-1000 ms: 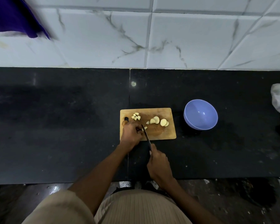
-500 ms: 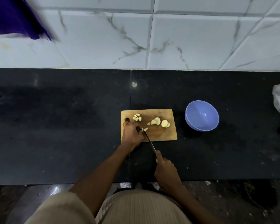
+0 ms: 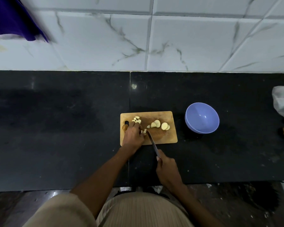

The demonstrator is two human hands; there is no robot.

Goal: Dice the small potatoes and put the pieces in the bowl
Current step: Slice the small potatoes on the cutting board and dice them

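- Since half a second ago: right hand [image 3: 166,169] drawn back toward the body, knife [image 3: 152,140] pulled with it; left hand [image 3: 133,136] unchanged on cutting board [image 3: 170,140].
- Right hand: wrapped round the knife handle. Left hand: fingers curled down over a potato piece [image 3: 144,131], holding it at the blade tip.
- Knife long axis: near edge to board centre, tip pointing away and slightly left.
- Progress: early. Diced pieces [image 3: 137,119] at far left of board; slices [image 3: 161,125] uncut at right; bowl [image 3: 202,118] beside board, no pieces in it.

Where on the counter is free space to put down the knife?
Bare counter lies left of the cutting board, and between bowl and plastic bag. The board is crowded: potato slices, left hand.
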